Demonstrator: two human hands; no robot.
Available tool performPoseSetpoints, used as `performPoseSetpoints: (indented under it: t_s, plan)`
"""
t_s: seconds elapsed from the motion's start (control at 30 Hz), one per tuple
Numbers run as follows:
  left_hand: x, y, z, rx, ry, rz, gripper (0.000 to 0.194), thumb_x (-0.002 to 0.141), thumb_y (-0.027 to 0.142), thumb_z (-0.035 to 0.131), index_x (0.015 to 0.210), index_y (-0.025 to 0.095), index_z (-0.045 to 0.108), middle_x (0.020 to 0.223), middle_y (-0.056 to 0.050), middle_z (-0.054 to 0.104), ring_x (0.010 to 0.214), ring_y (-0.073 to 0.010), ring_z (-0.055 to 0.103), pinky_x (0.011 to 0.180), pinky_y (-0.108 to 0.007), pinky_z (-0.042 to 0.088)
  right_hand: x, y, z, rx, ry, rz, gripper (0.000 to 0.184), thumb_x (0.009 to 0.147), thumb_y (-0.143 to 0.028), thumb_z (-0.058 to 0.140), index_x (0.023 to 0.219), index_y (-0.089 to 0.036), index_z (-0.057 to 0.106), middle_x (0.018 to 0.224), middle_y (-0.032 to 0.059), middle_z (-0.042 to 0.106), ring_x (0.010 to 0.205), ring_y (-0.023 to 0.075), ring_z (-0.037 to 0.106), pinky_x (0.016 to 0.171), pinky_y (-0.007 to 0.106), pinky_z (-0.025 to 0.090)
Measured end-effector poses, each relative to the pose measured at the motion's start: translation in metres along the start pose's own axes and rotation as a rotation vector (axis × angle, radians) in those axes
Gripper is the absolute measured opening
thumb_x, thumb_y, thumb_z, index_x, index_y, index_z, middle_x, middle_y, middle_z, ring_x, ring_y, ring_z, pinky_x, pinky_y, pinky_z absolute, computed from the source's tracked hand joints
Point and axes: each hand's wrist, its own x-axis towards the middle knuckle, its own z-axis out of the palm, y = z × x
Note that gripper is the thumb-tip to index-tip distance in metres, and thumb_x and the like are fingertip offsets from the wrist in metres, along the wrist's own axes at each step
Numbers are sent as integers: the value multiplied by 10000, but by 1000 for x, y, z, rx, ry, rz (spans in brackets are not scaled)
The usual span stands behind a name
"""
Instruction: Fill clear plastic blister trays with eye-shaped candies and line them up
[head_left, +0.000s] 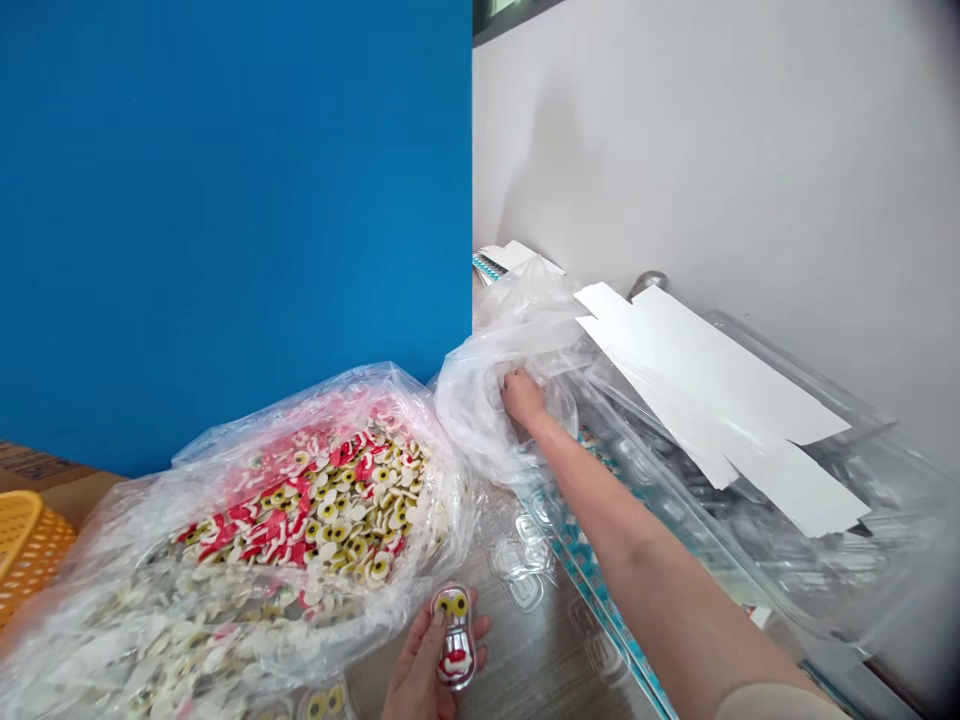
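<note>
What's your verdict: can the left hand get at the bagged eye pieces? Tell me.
Probably yes: the eye pieces lie close to the left hand, and the clear bag seems open above them, though that hand holds a clear case.

The blister case is plastic (glossy, smooth).

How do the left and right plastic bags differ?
The left bag spreads wider in view than the right bag. The left bag shows red, white and yellow eye and mouth pieces; the right bag's contents are hidden. The right hand is at the right bag's opening; neither hand is in the left bag. Both are thin plastic.
</note>
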Motion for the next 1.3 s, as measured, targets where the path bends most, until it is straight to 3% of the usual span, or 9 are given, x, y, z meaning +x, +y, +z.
performPoseSetpoints:
  t_s: [0.2, 0.33, 0.4, 0.5, 0.67, 0.77, 0.93, 1.13, 1.3]
  plan:
    - [-14, 4, -2, -15, -117, 44, 523, 635, 331, 905, 1088, 174, 696, 1160, -122, 737, 940, -281, 740, 690, -295, 590, -43, 1, -31, 242, 45, 28, 235, 954, -216, 447, 993, -129, 662, 964, 138, 692, 893, 213, 648, 761, 284, 487]
    - [-30, 4, 10, -23, -188, 144, 501, 678, 368, 889, 1097, 173, 695, 1244, -124, 694, 1001, -259, 715, 775, -306, 582, -144, 5, -52, 527, -16, 0, 375, 1012, -439, 335, 1071, -181, 600, 660, 5, 590, 552, 148, 523, 499, 242, 412]
    - [-37, 3, 18, -48, -223, 213, 483, 685, 363, 888, 1083, 175, 688, 1210, -110, 696, 996, -235, 708, 816, -305, 567, -201, 5, -53, 1005, -151, -28, 338, 964, -509, 468, 1034, -207, 603, 608, -28, 523, 498, 127, 445, 450, 225, 345]
    - [-44, 3, 27, -92, -287, 309, 487, 695, 355, 885, 1089, 185, 655, 1144, -76, 699, 983, -199, 693, 843, -295, 542, -272, 0, -50, 1307, -300, -82, 249, 918, -477, 613, 907, -229, 597, 722, -5, 584, 516, 104, 443, 455, 220, 336]
    - [-52, 2, 23, -126, -311, 371, 647, 707, 295, 875, 1259, 242, 543, 1057, -36, 697, 935, -173, 681, 836, -307, 519, -334, -9, -42, 1010, -247, -401, 119, 953, -307, 590, 886, -219, 635, 1095, 79, 634, 965, 191, 610, 776, 309, 485]
    - [-59, -1, 16, -122, -310, 351, 669, 687, 279, 880, 1256, 242, 529, 1033, -31, 693, 917, -187, 684, 835, -331, 519, -345, -11, -37, 985, -258, -421, 108, 943, -303, 595, 893, -216, 634, 1061, 78, 641, 971, 199, 611, 751, 300, 482]
    - [-64, -9, 10, -22, -287, 376, 678, 623, 243, 912, 1210, 218, 572, 1039, -29, 686, 931, -162, 647, 848, -300, 496, -331, -15, -35, 1098, -392, -125, 245, 900, -462, 638, 890, -216, 637, 691, -17, 580, 532, 111, 456, 490, 241, 360]
    - [-60, -11, 5, -8, -318, 339, 623, 627, 271, 915, 1167, 222, 609, 1075, -40, 684, 946, -173, 638, 831, -297, 501, -314, -22, -37, 1199, -622, 98, 391, 756, -564, 733, 726, -201, 589, 566, -57, 481, 451, 71, 347, 422, 210, 233]
    - [-51, -6, -3, -34, -314, 275, 583, 686, 297, 890, 1182, 239, 590, 1142, -45, 663, 991, -220, 677, 850, -347, 524, -272, -20, -50, 1239, -503, 144, 371, 699, -498, 770, 679, -202, 549, 526, -69, 470, 409, 60, 352, 388, 194, 227]
